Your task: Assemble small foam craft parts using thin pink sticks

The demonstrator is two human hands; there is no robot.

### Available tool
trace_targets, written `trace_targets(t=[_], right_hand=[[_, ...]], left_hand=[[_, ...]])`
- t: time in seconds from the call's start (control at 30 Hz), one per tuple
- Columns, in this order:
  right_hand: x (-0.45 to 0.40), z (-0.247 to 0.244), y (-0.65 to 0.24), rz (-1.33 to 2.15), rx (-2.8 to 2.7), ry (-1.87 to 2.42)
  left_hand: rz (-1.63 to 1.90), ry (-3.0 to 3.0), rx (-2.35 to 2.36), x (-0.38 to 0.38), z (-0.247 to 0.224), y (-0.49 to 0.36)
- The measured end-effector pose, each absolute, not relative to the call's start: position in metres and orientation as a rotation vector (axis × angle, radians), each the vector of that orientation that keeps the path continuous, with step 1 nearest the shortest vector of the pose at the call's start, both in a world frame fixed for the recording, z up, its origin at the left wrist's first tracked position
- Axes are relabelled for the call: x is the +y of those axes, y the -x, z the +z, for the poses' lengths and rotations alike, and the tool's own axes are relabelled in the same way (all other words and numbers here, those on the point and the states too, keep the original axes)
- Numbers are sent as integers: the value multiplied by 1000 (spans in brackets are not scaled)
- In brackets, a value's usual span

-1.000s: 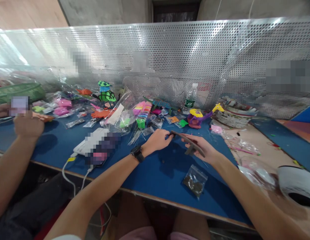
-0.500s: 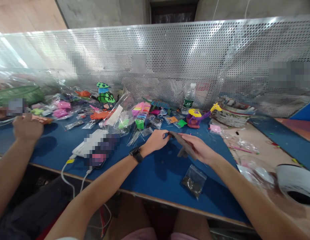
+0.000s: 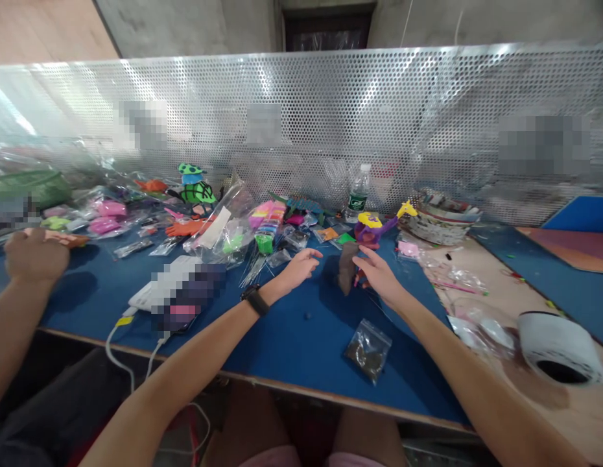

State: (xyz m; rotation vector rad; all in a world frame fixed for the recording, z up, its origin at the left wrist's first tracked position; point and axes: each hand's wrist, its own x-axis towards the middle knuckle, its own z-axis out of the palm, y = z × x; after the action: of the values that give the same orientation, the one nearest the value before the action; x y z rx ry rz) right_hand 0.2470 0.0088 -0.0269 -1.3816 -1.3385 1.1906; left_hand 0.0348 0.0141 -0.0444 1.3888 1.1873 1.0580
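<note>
A grey-brown, elongated piece point(image 3: 347, 269), soft-looking like modelling clay, stands nearly upright over the blue table. The bent fingers of my right hand point(image 3: 379, 275) are at its right edge and appear to hold it; part of the contact is hidden. To its left, my left hand point(image 3: 299, 269) is open and holds nothing, its fingers stretched towards the piece with a gap between. In front of my hands lies a small clear zip bag point(image 3: 368, 350) with dark brown bits inside. A tiny dark speck point(image 3: 308, 316) rests on the table.
Phone and white power bank point(image 3: 170, 285) with cables lie left. Behind are bags of coloured material point(image 3: 270, 224), a water bottle point(image 3: 358, 194), a purple-yellow figure point(image 3: 369, 228) and a basket point(image 3: 440, 224). A white roll point(image 3: 557, 347) is right. Another person's hand point(image 3: 39, 259) works at far left.
My left hand has let go of the brown piece and drawn back left with its fingers opened. The piece has turned more upright beside my right hand. The view has shifted slightly right.
</note>
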Motion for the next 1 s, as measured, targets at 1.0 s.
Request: trace_targets(t=[1.0], right_hand=[[-33, -22, -227, 101, -2069, 1075]], left_hand=[[845, -1121, 616, -12, -20, -34]])
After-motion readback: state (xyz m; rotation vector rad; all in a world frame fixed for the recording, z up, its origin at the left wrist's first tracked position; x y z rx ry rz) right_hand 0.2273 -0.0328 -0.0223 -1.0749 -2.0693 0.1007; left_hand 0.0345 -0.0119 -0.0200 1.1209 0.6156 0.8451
